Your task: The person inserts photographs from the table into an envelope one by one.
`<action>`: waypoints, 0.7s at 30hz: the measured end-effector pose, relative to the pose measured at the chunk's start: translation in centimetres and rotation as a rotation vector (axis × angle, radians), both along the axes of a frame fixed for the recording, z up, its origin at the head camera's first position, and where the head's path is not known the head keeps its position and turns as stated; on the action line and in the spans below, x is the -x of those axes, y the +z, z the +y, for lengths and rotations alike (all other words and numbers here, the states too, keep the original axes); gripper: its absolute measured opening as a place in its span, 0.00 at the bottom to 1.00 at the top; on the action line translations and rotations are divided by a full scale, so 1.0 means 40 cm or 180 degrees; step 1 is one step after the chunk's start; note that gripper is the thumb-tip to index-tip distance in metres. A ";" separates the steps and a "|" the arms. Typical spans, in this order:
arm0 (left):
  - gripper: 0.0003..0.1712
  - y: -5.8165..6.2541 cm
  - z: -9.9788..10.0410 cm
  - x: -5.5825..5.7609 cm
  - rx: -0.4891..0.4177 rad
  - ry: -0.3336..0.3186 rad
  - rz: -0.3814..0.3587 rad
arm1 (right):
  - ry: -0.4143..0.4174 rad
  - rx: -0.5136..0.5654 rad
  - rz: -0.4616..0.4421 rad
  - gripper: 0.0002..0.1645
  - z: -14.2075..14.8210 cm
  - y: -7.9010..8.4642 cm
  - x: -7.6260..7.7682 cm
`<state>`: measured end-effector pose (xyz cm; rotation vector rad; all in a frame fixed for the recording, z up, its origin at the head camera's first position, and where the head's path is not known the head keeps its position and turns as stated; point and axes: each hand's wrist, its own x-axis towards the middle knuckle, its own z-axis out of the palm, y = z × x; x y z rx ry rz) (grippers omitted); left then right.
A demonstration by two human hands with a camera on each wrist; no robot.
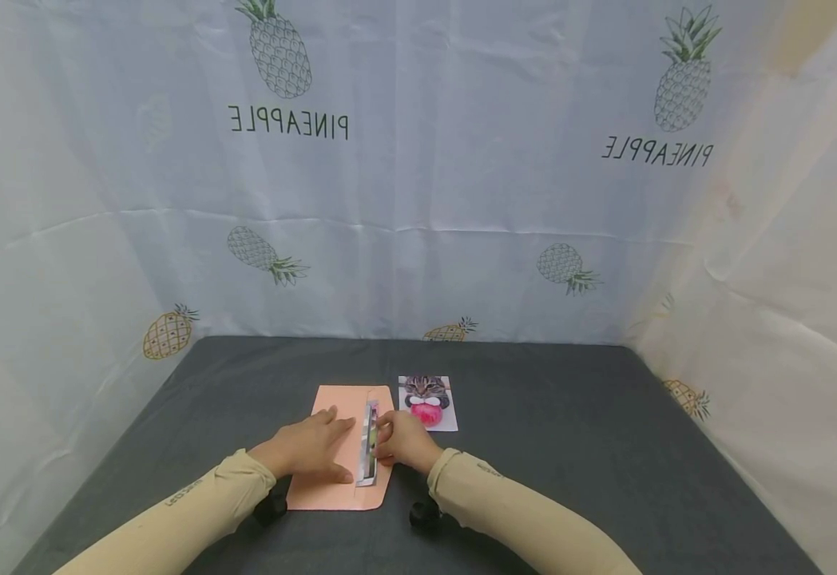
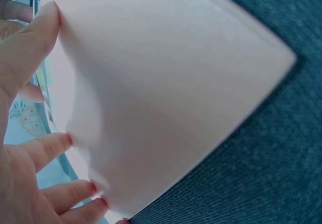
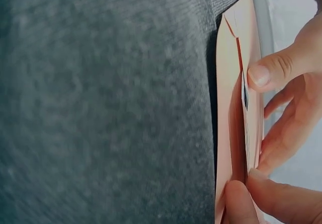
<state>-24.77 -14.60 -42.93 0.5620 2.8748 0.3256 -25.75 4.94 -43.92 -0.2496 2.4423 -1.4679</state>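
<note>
A peach paper envelope point(image 1: 332, 499) lies on the dark table. My left hand point(image 1: 311, 447) rests spread on it, fingers and thumb pressing its face near the opening. A narrow strip of a glossy photo card point(image 1: 366, 455) shows at the envelope's opening; the rest of the card is hidden. At its right edge, my right hand point(image 1: 407, 441) pinches the card with thumb and fingertips. In the right wrist view the envelope's flap point(image 3: 225, 133) stands apart from the card's edge, with my right fingertips point(image 3: 240, 201) right at the gap. The left thumb point(image 3: 266, 75) presses farther along the opening.
Just beyond my right hand lies a cat photo card point(image 1: 427, 391) with a pink ball on it. The dark cloth-covered table point(image 1: 569, 447) stretches to both sides. A white curtain point(image 1: 418, 176) printed with pineapples hangs behind and around it.
</note>
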 end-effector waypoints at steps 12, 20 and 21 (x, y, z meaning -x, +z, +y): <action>0.54 -0.010 -0.002 0.003 0.0005 0.0002 -0.0008 | -0.0101 -0.0054 -0.0111 0.28 -0.007 0.008 0.005; 0.54 -0.004 0.000 -0.004 -0.0021 0.0025 -0.0034 | -0.0054 -0.0113 -0.0096 0.28 -0.004 0.006 0.008; 0.54 -0.003 0.000 -0.004 -0.0027 0.0025 -0.0035 | -0.0049 -0.0114 -0.0099 0.28 -0.003 0.005 0.008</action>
